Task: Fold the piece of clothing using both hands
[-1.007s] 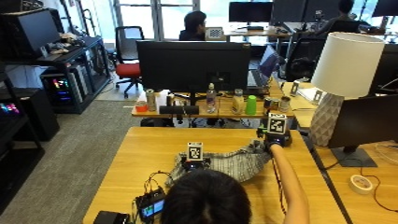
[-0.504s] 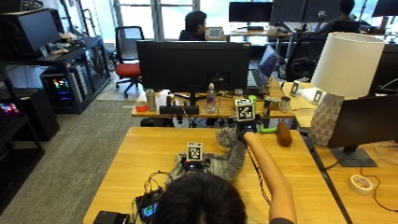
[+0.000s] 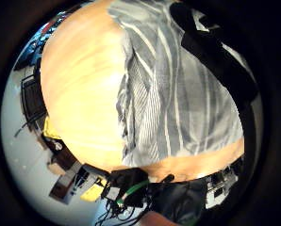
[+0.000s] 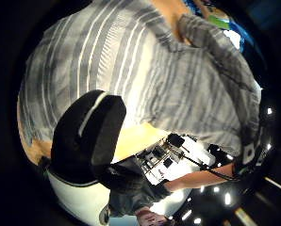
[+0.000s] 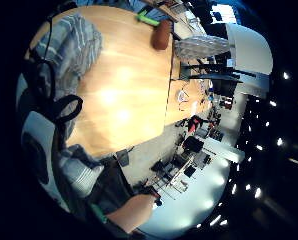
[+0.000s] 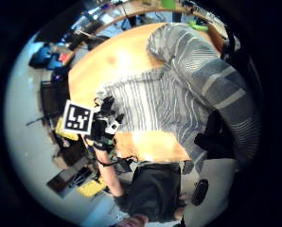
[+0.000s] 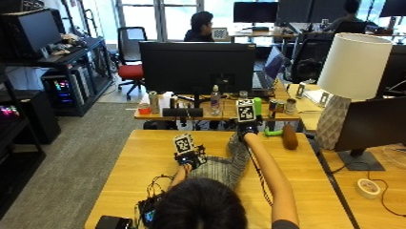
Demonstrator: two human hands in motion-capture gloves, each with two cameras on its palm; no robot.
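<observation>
Outside view: right hand lifts pinched striped garment; left hand pins it, grip unclear.

A grey-and-white striped garment lies partly spread on a light wooden table, one end drawn up off the surface and stretched toward the table's far edge, its near part flat.

The garment is spread on the table, between the left hand at its left and the right hand raised behind it. A lamp is placed at the right.
</observation>
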